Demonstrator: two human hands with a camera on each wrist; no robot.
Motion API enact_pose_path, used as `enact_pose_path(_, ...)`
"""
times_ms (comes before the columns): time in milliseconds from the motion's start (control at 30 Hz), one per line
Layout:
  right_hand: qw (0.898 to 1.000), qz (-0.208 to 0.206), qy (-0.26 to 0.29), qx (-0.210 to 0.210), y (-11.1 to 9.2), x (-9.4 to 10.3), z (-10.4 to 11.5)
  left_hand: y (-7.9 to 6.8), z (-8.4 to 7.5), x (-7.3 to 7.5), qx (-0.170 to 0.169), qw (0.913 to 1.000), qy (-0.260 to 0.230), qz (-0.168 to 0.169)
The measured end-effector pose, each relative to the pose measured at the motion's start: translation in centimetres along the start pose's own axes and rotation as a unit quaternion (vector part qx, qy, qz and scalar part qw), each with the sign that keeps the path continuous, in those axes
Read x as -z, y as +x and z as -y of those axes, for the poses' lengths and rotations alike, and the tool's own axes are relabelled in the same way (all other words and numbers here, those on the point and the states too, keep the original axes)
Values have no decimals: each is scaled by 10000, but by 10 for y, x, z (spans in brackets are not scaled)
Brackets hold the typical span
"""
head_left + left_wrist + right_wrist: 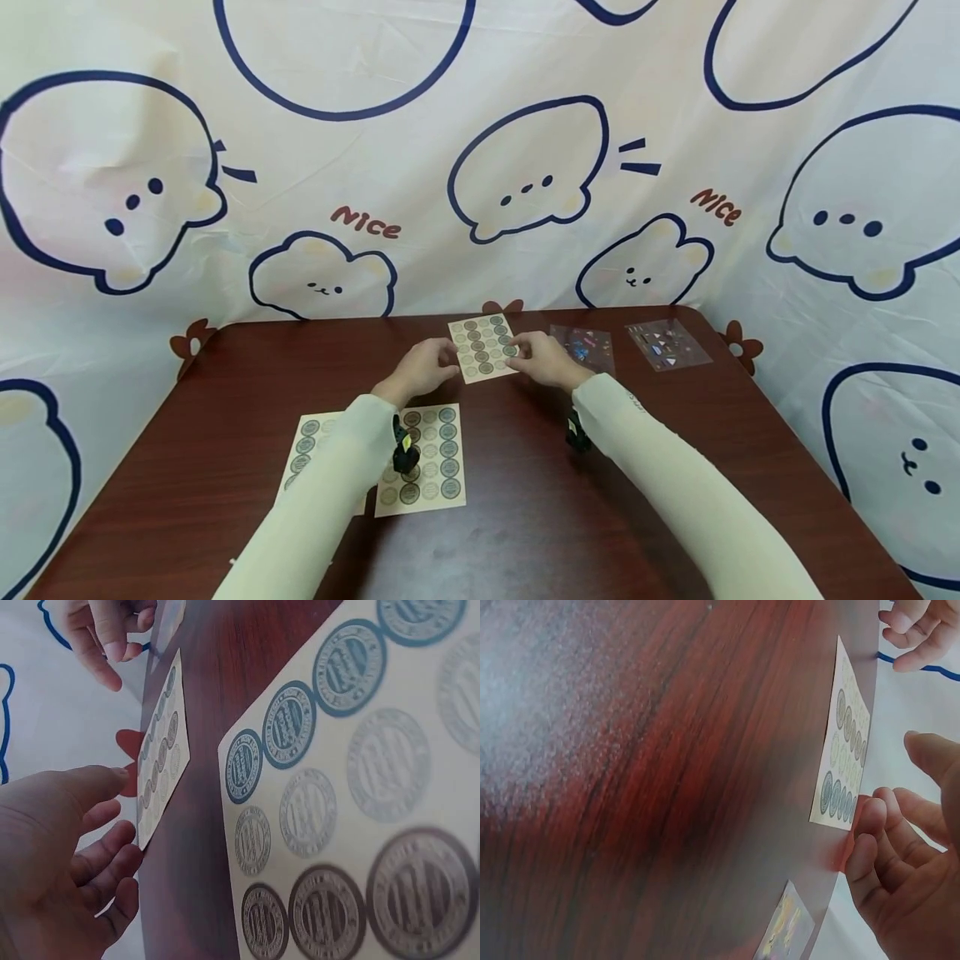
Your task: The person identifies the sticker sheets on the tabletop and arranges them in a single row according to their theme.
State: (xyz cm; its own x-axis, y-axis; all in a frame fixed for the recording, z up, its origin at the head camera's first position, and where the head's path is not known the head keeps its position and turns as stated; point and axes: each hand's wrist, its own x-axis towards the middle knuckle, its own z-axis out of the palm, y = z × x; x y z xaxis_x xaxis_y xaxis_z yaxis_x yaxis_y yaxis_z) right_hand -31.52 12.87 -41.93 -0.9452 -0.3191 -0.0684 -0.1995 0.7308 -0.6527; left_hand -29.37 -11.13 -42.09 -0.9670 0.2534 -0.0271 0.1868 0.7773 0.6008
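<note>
A cream sheet of round stamp-like stickers (482, 348) lies near the table's back edge, with rows of brown, pale and blue-grey circles. At its left side is my left hand (426, 367), thumb and fingers apart and loosely bent. On the opposite side my right hand (546, 358) has its fingertips by the sheet's edge. The right wrist view shows that thumb (934, 754) spread away from the bent fingers, with nothing pinched. Whether either hand touches the sheet, I cannot tell.
Two more sticker sheets lie nearer, one (450, 458) by my left wrist and another (309, 437) partly under the left forearm. Right of the hands lie two clear sheets with small colourful prints, one (592, 346) beside the right hand, the other (666, 343) farther right. A patterned cloth (480, 167) hangs behind.
</note>
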Motion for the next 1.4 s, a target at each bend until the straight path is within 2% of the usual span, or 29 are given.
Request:
enact_pose_path(200, 9999, -21, -93, -30, 4, -1, -3, 11, -3, -14, 168, 9995, 263, 5)
enact_pose_path(367, 9995, 5, -294, -99, 5, -3, -5, 12, -6, -28, 385, 9986, 346, -85)
enact_pose_path(467, 9993, 72, -319, -158, 6, -4, -4, 10, -7, -31, 468, 9984, 281, -144)
enact_pose_path(633, 9986, 118, -469, -210, 7, -4, -3, 10, -5, -27, 471, 9987, 166, -30)
enact_pose_path(767, 9965, 234, -750, -297, 6, -4, -4, 9, -3, -19, 330, 9989, 52, 328)
enact_pose_path(933, 9945, 424, -948, -116, 3, -8, -6, 7, 1, -12, 173, 9976, 110, 655)
enact_pose_path(1100, 9933, 628, -962, 118, 5, -15, -7, 6, 7, -9, 282, 9968, -8, 753)
enact_pose_path(1267, 9925, 757, -960, -31, 10, -17, -6, 5, 14, -7, 468, 9943, -398, 866)
enact_pose_path(1400, 9928, 753, -919, -172, 15, -19, -7, 5, 18, -9, 525, 9933, -469, 921)
